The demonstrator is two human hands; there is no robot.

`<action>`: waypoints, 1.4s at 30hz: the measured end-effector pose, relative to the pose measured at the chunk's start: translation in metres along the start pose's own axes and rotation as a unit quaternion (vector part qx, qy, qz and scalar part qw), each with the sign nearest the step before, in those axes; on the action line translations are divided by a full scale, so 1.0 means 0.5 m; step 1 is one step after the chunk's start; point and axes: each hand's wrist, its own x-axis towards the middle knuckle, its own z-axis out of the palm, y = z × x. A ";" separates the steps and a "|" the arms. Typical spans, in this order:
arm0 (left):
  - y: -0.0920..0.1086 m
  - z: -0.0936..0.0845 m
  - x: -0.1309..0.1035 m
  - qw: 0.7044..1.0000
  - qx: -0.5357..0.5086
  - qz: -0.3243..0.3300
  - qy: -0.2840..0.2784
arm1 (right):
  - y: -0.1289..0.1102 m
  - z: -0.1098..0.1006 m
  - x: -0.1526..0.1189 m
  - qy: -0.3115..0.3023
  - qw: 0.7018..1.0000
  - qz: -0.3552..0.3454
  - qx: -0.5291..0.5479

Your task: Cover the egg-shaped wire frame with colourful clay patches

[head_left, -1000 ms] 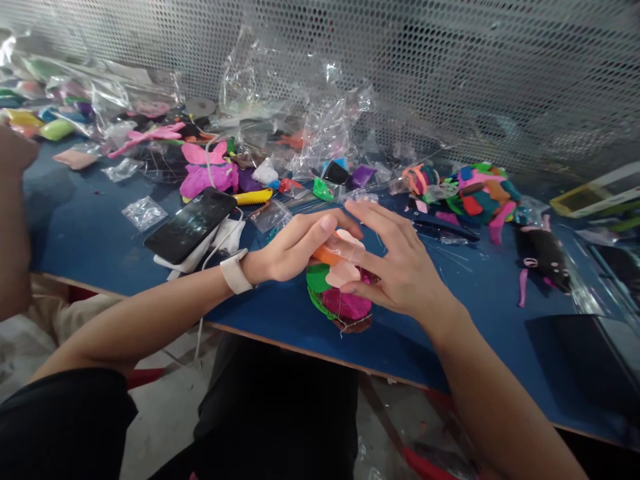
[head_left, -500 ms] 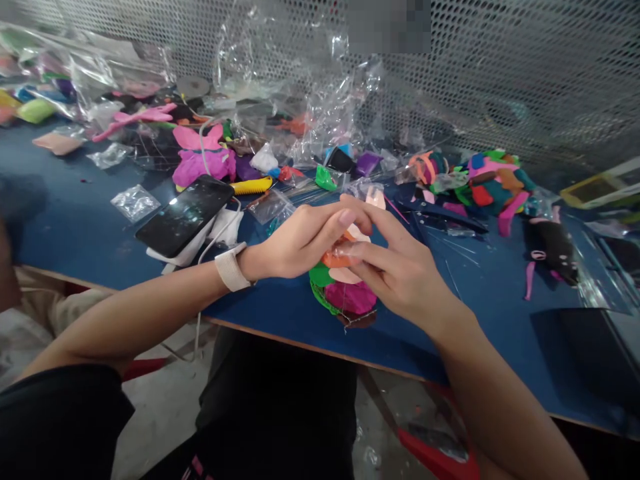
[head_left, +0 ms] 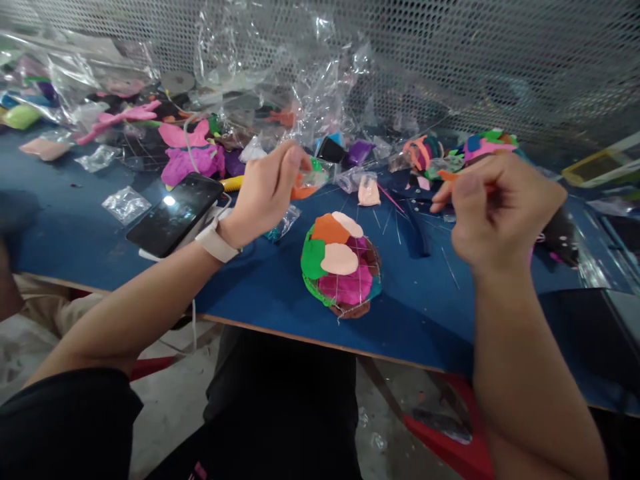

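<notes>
My left hand (head_left: 273, 190), with a white band at the wrist, is closed on a lump of orange modelling clay (head_left: 304, 191); clear plastic shows beside it. Off to the right, my right hand (head_left: 500, 207) is raised, pinching a small piece of orange clay (head_left: 447, 175). Between and below both hands, a round wire-mesh form (head_left: 341, 267) lies on the blue table. Flat patches of green, orange, pale peach and magenta clay cover much of it, and bare wires cross its right side. Neither hand touches it.
A black phone (head_left: 175, 213) and its white cable lie left. Behind are a pink clay figure (head_left: 193, 160), clear plastic bags (head_left: 330, 87) and a perforated metal screen. Dark blue-handled pliers (head_left: 416, 230) and loose wires lie right of centre. A black box (head_left: 590, 333) stands far right.
My hands, together over the mesh form before, have moved apart. The left went up and left with the orange clay; the right went up and right with a small piece. The form is now uncovered.
</notes>
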 end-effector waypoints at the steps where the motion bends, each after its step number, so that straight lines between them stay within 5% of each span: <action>1: -0.004 0.002 -0.001 1.000 0.011 0.006 -0.014 | 0.006 0.002 0.000 0.027 1.000 0.004 0.004; 6: -0.029 0.022 -0.019 0.993 0.048 0.004 -0.111 | 0.006 0.038 -0.028 0.014 0.999 0.022 -0.027; 16: -0.086 0.042 -0.036 0.988 0.124 0.014 -0.095 | 0.005 0.079 -0.048 -0.121 0.991 0.049 0.040; 24: -0.102 0.036 -0.048 0.987 0.139 0.005 -0.074 | 0.009 0.087 -0.066 -0.072 0.989 0.099 0.086; 29: -0.073 0.037 -0.039 0.989 0.126 0.023 -0.074 | 0.002 0.097 -0.069 -0.050 0.984 0.114 0.130; 37: -0.016 0.026 -0.012 0.984 0.023 0.024 -0.174 | -0.015 0.097 -0.062 -0.075 0.992 0.076 0.071; 42: -0.001 -0.024 0.022 0.934 -0.008 -0.029 -0.356 | 0.028 0.107 -0.081 -0.112 0.987 0.062 0.093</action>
